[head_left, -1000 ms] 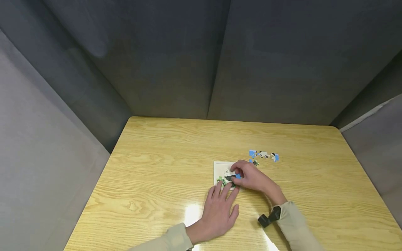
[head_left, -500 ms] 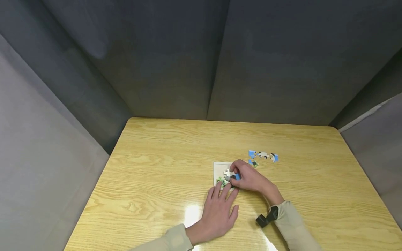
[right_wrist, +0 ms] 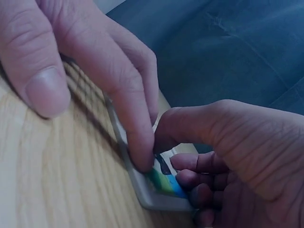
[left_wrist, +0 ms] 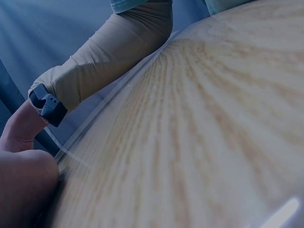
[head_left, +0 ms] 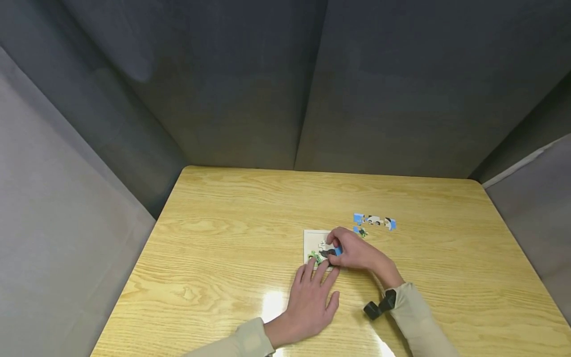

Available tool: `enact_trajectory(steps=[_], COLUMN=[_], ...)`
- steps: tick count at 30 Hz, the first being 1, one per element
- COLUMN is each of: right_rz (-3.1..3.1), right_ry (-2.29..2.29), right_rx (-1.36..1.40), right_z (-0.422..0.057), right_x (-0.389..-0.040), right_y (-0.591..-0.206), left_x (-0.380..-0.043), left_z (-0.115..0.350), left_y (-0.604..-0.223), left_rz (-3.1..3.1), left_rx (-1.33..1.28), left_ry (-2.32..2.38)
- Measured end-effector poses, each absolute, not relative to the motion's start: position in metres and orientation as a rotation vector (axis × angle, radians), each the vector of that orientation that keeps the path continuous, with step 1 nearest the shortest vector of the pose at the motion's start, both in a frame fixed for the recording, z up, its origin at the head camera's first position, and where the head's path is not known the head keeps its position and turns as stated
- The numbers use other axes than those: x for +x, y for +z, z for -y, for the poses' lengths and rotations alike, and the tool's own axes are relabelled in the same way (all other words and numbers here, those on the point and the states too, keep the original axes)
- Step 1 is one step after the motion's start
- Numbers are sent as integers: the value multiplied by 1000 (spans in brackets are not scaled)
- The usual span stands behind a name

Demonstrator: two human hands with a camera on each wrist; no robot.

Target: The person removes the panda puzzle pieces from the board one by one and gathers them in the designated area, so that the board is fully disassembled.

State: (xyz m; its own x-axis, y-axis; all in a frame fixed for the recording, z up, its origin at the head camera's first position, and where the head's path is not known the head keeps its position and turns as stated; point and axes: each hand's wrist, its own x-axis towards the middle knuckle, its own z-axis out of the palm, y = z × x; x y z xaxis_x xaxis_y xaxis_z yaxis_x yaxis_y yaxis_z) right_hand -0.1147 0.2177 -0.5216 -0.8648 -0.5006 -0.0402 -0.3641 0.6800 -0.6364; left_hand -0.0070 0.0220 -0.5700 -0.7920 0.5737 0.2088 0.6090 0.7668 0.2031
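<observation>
We see the square white puzzle tray leftward, beneath our curled right hand, grip unclear, and ahead of our straight-fingered left hand.

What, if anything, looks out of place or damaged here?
Nothing clearly odd. The loose puzzle pieces lie on the table outside the tray, as in an unfinished puzzle; the left hand and right hand hide part of the tray.

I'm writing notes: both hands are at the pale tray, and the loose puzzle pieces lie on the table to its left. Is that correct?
Not the side: the head view shows the loose puzzle pieces on the table to the right of the pale tray. The left hand and right hand are at it.
</observation>
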Motion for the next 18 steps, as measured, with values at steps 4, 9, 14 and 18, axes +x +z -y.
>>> enact_trajectory(steps=[4,9,14,18], right_rz=[-2659,-2632,-2628,-2635], right_ry=[-941,-921,-914,-930], right_rx=[-690,-658,-659,-676], right_z=[-217,-217,-217,-218], right_x=[-117,-118,-119,-119], right_y=[-520,-518,-517,-518], left_x=[-7,-7,-7,-7], left_z=[-22,-23,-23,-22], left_y=[-570,-571,-571,-571], left_rz=[2817,2820,2813,2828], left_rx=[-948,-946,-946,-946], left_ry=[-383,-372,-368,-353])
